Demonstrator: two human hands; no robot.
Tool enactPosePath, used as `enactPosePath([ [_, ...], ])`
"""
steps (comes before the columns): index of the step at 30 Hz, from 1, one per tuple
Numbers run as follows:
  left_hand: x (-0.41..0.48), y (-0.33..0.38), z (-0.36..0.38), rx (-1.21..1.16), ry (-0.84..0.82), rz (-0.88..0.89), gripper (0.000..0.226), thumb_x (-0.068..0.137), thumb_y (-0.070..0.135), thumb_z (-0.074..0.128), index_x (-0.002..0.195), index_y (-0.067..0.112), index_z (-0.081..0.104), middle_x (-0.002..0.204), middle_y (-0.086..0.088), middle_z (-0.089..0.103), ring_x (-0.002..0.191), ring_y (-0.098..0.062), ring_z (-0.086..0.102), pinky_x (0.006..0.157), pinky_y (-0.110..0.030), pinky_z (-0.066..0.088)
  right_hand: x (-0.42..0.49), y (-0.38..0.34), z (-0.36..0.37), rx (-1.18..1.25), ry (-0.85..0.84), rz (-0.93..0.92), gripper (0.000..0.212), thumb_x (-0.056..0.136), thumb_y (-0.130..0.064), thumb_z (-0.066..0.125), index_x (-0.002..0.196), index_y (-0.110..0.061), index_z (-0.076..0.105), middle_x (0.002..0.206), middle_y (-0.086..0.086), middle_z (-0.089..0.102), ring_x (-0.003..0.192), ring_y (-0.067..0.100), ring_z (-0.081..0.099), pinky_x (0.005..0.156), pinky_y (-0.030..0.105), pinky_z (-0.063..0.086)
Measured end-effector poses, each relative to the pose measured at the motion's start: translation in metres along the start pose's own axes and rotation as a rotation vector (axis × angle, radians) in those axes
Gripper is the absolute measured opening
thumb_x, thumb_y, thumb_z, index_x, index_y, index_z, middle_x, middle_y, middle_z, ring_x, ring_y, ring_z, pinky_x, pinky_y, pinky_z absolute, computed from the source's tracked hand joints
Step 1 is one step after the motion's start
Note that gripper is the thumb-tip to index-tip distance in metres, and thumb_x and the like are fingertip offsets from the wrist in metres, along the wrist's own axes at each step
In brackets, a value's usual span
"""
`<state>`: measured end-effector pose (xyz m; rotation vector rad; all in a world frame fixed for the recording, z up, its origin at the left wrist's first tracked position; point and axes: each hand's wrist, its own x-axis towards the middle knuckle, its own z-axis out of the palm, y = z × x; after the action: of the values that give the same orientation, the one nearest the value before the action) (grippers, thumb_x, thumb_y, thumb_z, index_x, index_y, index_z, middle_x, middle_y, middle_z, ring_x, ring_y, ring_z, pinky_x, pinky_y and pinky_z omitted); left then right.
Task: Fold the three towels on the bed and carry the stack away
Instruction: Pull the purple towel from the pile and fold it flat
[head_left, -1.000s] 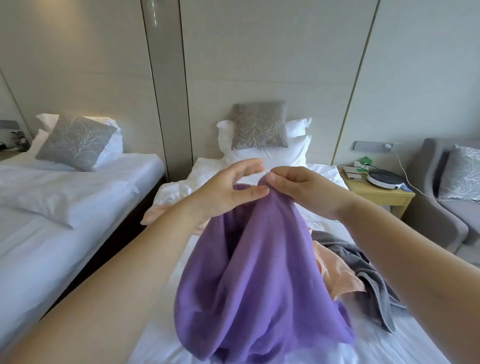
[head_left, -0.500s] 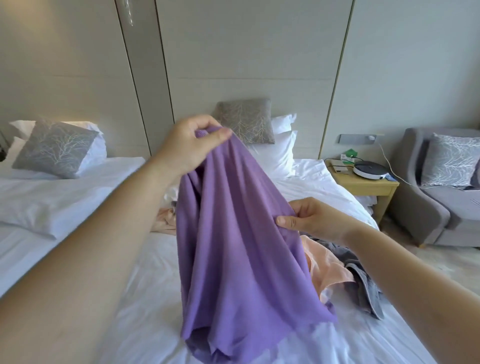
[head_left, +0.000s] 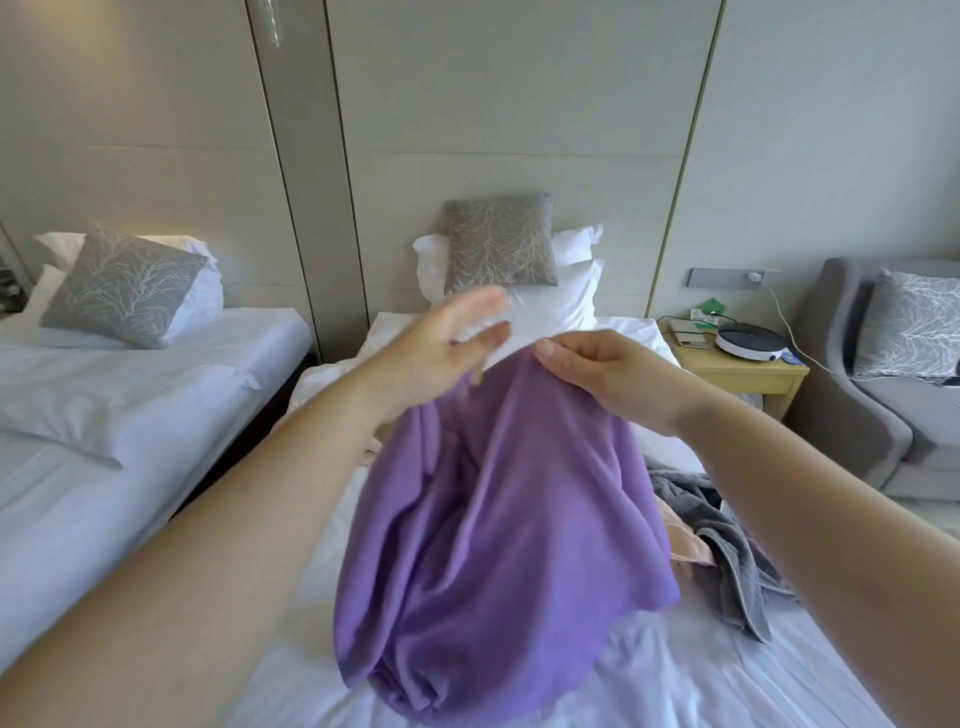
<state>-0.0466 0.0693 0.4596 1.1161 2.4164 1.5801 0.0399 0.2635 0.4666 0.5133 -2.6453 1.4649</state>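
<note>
While purple towel (head_left: 498, 545) hangs bunched at 6 o'clock over bed (head_left: 675, 686), right hand (head_left: 613, 379) pinches its top edge | left hand (head_left: 436, 353) splayed, gripping nothing | risk: one-point hold, towel could slip or twist | left hand blurred, contact unclear; grey towel (head_left: 727, 540) 3 o'clock; peach towel (head_left: 688, 548) mostly hidden
</note>
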Motion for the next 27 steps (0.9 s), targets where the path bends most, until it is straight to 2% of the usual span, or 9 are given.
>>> enactPosePath([
  [3,-0.001,0.008,0.023,-0.166,-0.199,-0.097,0.034,0.094,0.047,0.044,0.109,0.026,0.067,0.102,0.02,0.071,0.097,0.011,0.062,0.077,-0.002,0.043,0.006,-0.017,-0.004,-0.051,-0.006,-0.026,0.059,0.085,-0.055,0.046,0.103,-0.002,0.066,0.099,0.014,0.07,0.084,0.012,0.058,0.086,0.037,0.05],
  [5,0.002,0.008,0.021,-0.066,-0.22,-0.099,0.054,0.087,0.061,0.042,0.094,0.014,0.07,0.079,0.011,0.074,0.077,0.004,0.067,0.067,-0.006,0.045,0.002,-0.014,-0.008,-0.055,0.003,-0.004,0.067,0.083,-0.056,0.049,0.099,0.009,0.059,0.083,0.017,0.061,0.075,0.017,0.049,0.072,0.04,0.044],
  [7,0.004,0.013,0.02,0.065,-0.262,-0.013,0.074,0.08,0.068,0.046,0.089,-0.004,0.062,0.06,-0.006,0.067,0.058,-0.007,0.059,0.062,-0.017,0.047,-0.004,-0.005,-0.01,0.013,-0.024,0.017,0.067,0.082,-0.052,0.054,0.091,0.014,0.051,0.078,0.01,0.047,0.074,0.021,0.041,0.07,0.039,0.034],
  [11,0.015,0.027,0.017,0.063,-0.109,0.099,0.057,0.086,0.046,0.063,0.075,-0.009,0.053,0.036,0.005,0.045,0.038,-0.008,0.039,0.048,-0.015,0.035,-0.013,0.013,-0.008,0.256,-0.102,0.044,0.025,0.08,-0.027,0.064,0.092,-0.006,0.063,0.085,0.003,0.064,0.083,0.014,0.059,0.08,0.029,0.049],
  [13,0.021,0.034,0.011,0.041,0.006,0.135,0.042,0.091,0.036,0.061,0.068,0.001,0.052,0.034,0.005,0.043,0.033,-0.007,0.037,0.044,-0.017,0.034,-0.017,0.022,-0.012,0.324,-0.122,0.062,0.02,0.077,-0.023,0.068,0.096,-0.015,0.07,0.095,0.0,0.071,0.09,0.014,0.065,0.083,0.027,0.053],
  [16,0.03,0.043,-0.007,-0.006,0.231,0.152,0.04,0.093,0.035,0.059,0.058,0.018,0.047,0.036,0.007,0.038,0.034,-0.006,0.033,0.042,-0.021,0.031,-0.024,0.035,-0.019,0.325,-0.138,0.111,0.029,0.073,-0.026,0.075,0.1,-0.015,0.073,0.104,0.004,0.072,0.097,0.017,0.066,0.087,0.028,0.053],
  [21,0.041,0.045,-0.043,-0.026,0.612,0.146,0.038,0.09,0.04,0.059,0.063,0.016,0.048,0.046,0.011,0.032,0.05,-0.004,0.03,0.055,-0.025,0.03,-0.037,0.057,-0.027,0.218,-0.16,0.214,0.046,0.068,-0.036,0.082,0.102,-0.007,0.071,0.11,0.012,0.071,0.102,0.024,0.066,0.095,0.042,0.051],
  [25,0.036,0.018,-0.045,0.095,0.642,-0.036,0.033,0.091,0.042,0.058,0.066,0.021,0.051,0.06,0.007,0.044,0.061,-0.009,0.04,0.058,-0.02,0.035,-0.043,0.054,-0.033,0.241,-0.043,0.181,0.048,0.058,-0.043,0.087,0.097,-0.017,0.075,0.102,0.003,0.074,0.098,0.016,0.068,0.083,0.024,0.053],
  [27,0.03,0.002,-0.031,0.138,0.529,-0.123,0.022,0.091,0.036,0.06,0.087,0.015,0.062,0.076,0.004,0.059,0.076,-0.011,0.052,0.065,-0.013,0.039,-0.041,0.048,-0.031,0.229,0.031,0.149,0.043,0.061,-0.042,0.085,0.095,-0.019,0.075,0.1,0.001,0.074,0.097,0.015,0.069,0.083,0.024,0.053],
])
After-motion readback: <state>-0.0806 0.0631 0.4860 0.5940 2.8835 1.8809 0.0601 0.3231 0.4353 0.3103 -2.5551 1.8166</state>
